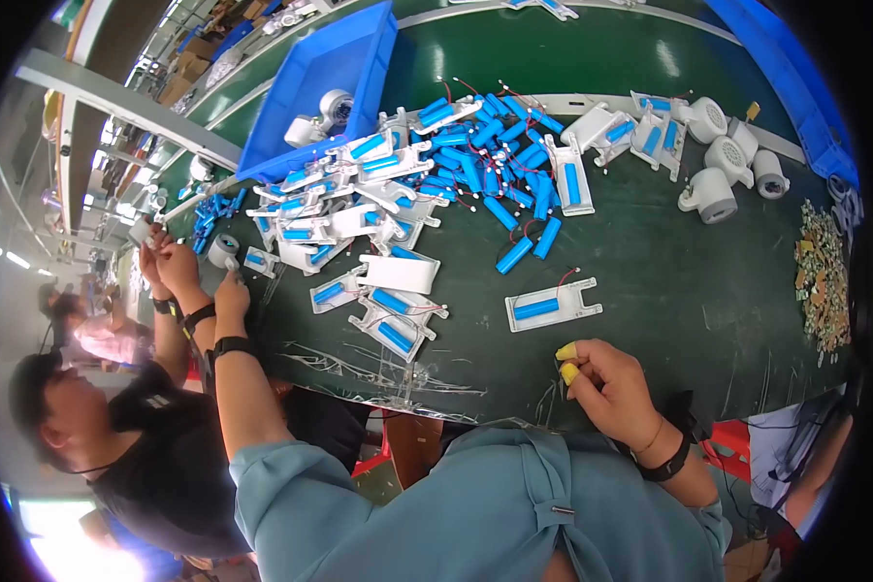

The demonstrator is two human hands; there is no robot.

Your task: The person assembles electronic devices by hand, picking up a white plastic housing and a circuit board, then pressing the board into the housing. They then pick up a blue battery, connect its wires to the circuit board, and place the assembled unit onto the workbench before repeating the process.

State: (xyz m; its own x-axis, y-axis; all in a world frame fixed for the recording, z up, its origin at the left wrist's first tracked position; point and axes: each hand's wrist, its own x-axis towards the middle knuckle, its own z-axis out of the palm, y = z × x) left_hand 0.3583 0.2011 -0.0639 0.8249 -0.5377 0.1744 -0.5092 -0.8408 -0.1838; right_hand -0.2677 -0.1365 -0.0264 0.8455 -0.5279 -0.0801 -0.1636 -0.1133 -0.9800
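white tray (553, 307) – blue cell inside, flat on green belt

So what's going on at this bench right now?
A person in a blue top sits at a green table. Their left hand reaches to the table's left edge beside a co-worker's hands. Their right hand, yellow fingertip covers on, rests empty near a white tray holding a blue battery cell. A heap of such trays and cells lies behind.
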